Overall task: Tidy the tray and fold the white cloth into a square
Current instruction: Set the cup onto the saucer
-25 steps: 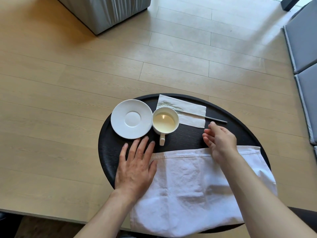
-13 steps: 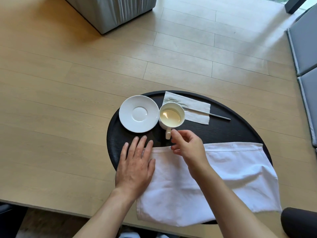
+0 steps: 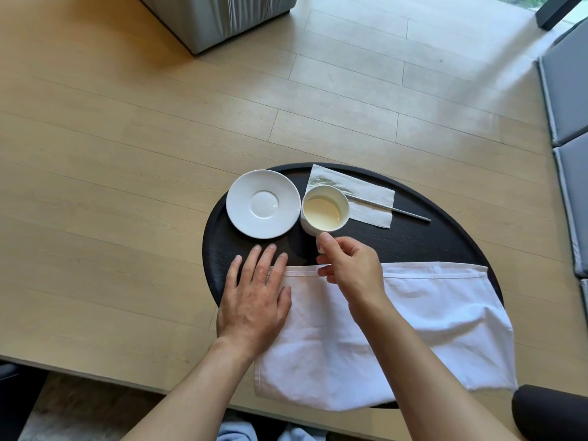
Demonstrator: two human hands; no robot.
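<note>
A round black tray (image 3: pixel 413 243) carries a white saucer (image 3: pixel 263 203) at its back left. Touching the saucer's right side is a white cup (image 3: pixel 323 210) of pale liquid. Behind the cup lies a paper napkin (image 3: pixel 366 198) with a thin metal stirrer (image 3: pixel 410 214) across it. The white cloth (image 3: pixel 429 319) covers the tray's near half and hangs over its front edge. My left hand (image 3: pixel 254 300) rests flat, fingers spread, on the cloth's left edge and the tray. My right hand (image 3: pixel 350 265) pinches the cup's handle between thumb and forefinger.
The tray sits near the front edge (image 3: pixel 95 370) of a light wooden surface. A grey upholstered block (image 3: pixel 222 17) stands at the back. Grey cushions (image 3: pixel 569 90) line the right side. A dark rounded object (image 3: pixel 547 412) is at the lower right.
My right hand moved left from the cloth's top hem by the stirrer to the cup's handle and closed on it. The left hand stayed flat on the cloth's left edge.
</note>
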